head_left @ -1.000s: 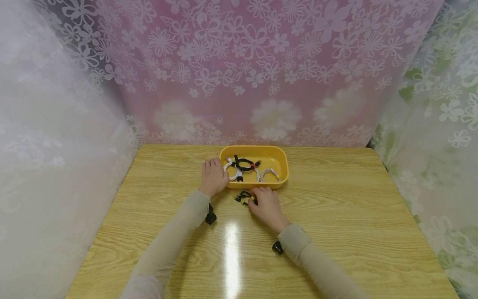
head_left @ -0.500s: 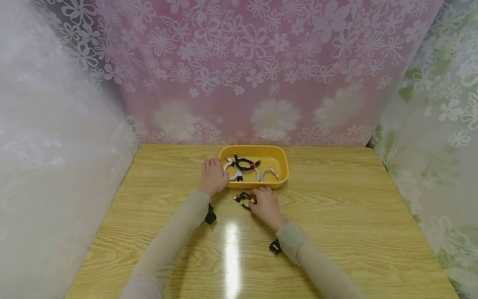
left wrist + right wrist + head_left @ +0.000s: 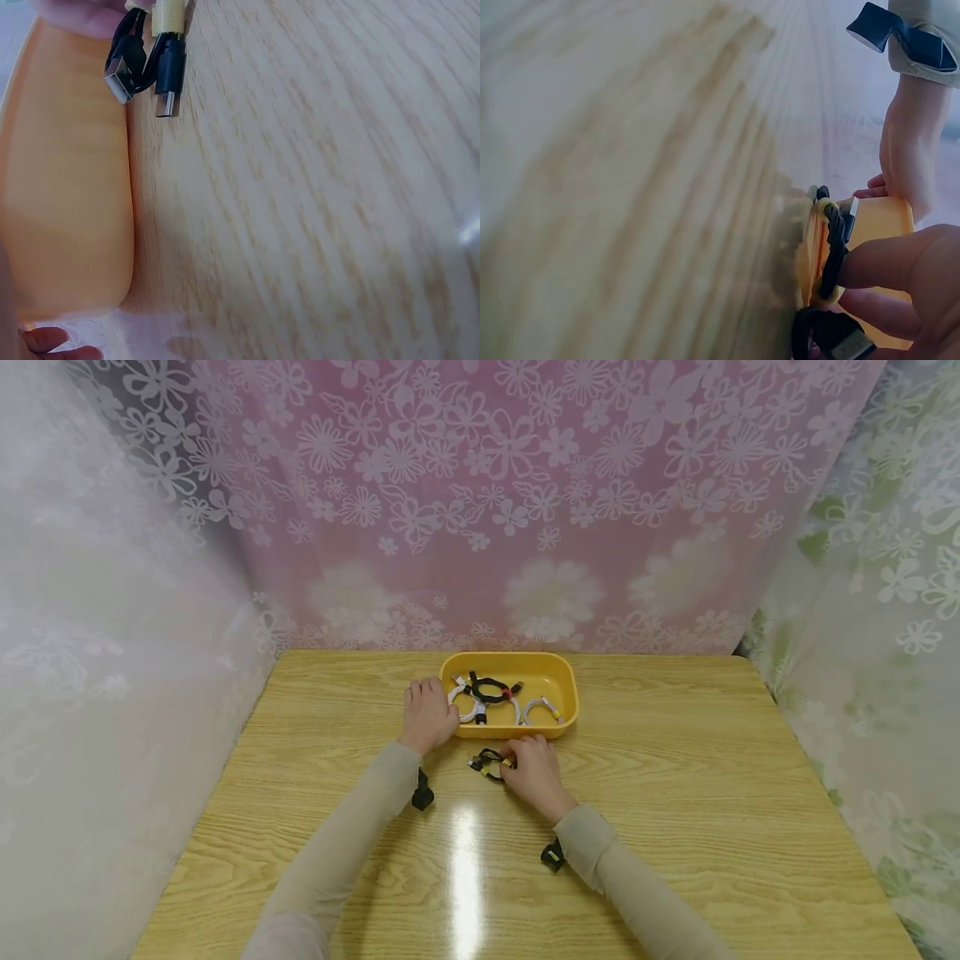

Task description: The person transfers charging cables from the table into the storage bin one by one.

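Note:
My left hand point(image 3: 429, 717) holds the left end of a yellow plastic bin point(image 3: 566, 723), with its fingers outside the end wall in the left wrist view. My right hand point(image 3: 534, 775) pinches a coiled black USB cable point(image 3: 489, 764) between thumb and fingers, just in front of the bin's near wall. Yellow ties bind the coil. Close to the bin wall point(image 3: 67, 172), the left wrist view shows the cable's metal USB plug point(image 3: 118, 84) and a smaller plug beside it. The right fingers point(image 3: 885, 262) cover part of the coil in the right wrist view.
Inside the bin lie a black coiled cable point(image 3: 491, 691) with a red tie, a white coiled cable point(image 3: 463, 703) and another pale coil point(image 3: 542, 710) with a yellow tie. The wooden table point(image 3: 675, 760) ends at a pink floral curtain point(image 3: 480, 527). Black wrist cameras hang under both sleeves.
The black cable in my right hand has turned a little, and its plugs sit slightly lower in the head view. The right wrist has rolled slightly. My left hand stays on the bin.

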Available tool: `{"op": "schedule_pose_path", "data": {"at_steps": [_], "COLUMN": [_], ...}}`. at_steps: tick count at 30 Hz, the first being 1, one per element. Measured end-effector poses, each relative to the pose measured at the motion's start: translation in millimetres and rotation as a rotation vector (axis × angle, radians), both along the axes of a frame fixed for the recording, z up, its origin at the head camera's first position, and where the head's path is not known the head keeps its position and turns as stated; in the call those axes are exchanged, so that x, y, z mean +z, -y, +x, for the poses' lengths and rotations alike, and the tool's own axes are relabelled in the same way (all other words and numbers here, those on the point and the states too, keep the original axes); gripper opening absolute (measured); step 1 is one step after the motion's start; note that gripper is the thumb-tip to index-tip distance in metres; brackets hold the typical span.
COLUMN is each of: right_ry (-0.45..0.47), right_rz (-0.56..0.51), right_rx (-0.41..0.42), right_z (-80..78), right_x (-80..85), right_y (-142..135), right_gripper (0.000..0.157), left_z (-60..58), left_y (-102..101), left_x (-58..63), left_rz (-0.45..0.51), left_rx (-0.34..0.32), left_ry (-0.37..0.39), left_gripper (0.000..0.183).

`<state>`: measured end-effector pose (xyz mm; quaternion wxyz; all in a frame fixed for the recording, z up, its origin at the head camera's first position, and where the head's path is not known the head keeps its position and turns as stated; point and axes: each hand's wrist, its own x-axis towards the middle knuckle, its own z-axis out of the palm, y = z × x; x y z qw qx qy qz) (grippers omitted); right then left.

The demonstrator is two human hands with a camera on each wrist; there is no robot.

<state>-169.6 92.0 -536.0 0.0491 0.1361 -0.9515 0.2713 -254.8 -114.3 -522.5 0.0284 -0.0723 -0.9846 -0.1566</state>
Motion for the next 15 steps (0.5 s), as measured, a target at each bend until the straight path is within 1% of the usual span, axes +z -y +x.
{"op": "schedule_pose_path", "data": {"at_steps": [7,15], "right_ry": [-0.006,0.031], "right_rz": [-0.035,-0.063], "right_rx": [0.007,0.003], "right_z": [2.2,4.0], "right_x": [3.2,11.1], "right_y": [-0.3,-0.3], "right_gripper": [0.011,0.013], "left_z": [-1.5,-1.0], "left_y": [-0.3,-0.8], "left_x": [-1.4,0.3], "left_rz": [-0.008,0.0], "left_rx": [0.002,0.003], "left_ry": [0.009,0.0], "left_gripper": [0.032,0.033]}}
